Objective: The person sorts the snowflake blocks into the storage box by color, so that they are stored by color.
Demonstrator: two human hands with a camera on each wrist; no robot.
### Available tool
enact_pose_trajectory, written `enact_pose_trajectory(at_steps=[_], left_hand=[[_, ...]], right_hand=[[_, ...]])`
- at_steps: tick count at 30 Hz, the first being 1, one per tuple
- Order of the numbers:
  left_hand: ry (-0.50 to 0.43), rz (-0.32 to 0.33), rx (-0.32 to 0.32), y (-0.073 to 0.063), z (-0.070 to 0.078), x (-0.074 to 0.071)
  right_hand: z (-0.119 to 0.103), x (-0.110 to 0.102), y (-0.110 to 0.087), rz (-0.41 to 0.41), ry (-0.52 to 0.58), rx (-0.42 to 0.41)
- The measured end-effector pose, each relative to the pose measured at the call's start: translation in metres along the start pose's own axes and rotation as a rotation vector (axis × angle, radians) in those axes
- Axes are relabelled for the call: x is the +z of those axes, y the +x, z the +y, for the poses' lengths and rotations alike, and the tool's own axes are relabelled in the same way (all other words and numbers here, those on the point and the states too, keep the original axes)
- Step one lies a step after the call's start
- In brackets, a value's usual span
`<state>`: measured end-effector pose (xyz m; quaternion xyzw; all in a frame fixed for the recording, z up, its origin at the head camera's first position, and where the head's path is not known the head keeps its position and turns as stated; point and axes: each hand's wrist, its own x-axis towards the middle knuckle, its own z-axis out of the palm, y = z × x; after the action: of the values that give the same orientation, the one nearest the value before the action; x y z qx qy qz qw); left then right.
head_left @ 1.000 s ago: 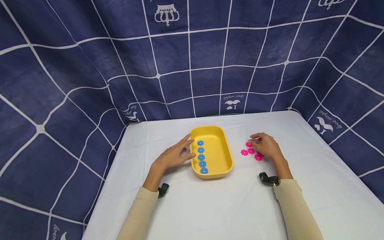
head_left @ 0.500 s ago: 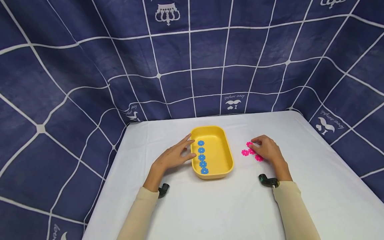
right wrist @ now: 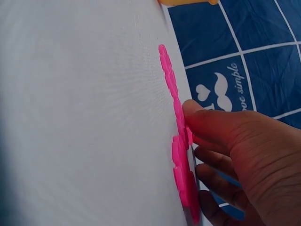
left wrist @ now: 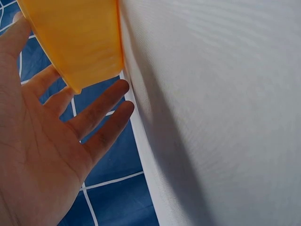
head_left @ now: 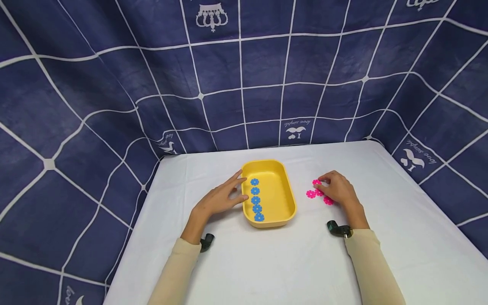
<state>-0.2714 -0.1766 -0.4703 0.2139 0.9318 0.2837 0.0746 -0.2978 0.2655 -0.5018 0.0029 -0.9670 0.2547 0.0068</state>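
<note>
My left hand [head_left: 219,198] touches the left rim of a yellow tray [head_left: 280,190] with spread, mostly straight fingers. In the left wrist view, its palm [left wrist: 42,141] faces the tray's outer wall [left wrist: 80,42]. Several blue flower-shaped discs [head_left: 255,200] line the tray's left side. To the right, my right hand [head_left: 338,188] pinches the uppermost pink flower-shaped disc [head_left: 316,182] between thumb and index finger. Other pink discs [head_left: 310,194] lie around it on the cloth. In the right wrist view, the thumb [right wrist: 211,123] is against the pink pieces [right wrist: 183,165], seen edge-on; the index finger is mostly hidden.
A white cloth [head_left: 289,262] covers the table. Blue checked fabric [head_left: 263,63] hangs behind and along both sides. Each wrist wears a small black camera, the left wrist camera [head_left: 207,242] and the right wrist camera [head_left: 337,229].
The right hand's thumb has closed in on the uppermost pink disc, and the hand has shifted slightly. The left hand, tray and blue discs stay in place.
</note>
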Motion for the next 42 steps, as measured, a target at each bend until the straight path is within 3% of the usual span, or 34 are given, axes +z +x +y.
enact_pose_trajectory(at_steps=[17,26,31,42], left_hand=[[0.001,0.008,0.028,0.000,-0.002,-0.001],[-0.005,0.009,0.051,0.000,-0.002,-0.001],[-0.008,0.014,0.043,0.000,-0.003,0.000],[-0.007,0.011,0.040,0.000,-0.004,0.000]], right_hand=[[-0.007,-0.001,0.000,0.024,-0.064,-0.017],[-0.010,-0.014,0.000,-0.033,-0.014,0.011],[-0.022,-0.022,0.002,-0.013,-0.009,0.005],[-0.054,-0.034,0.005,0.075,0.014,-0.100]])
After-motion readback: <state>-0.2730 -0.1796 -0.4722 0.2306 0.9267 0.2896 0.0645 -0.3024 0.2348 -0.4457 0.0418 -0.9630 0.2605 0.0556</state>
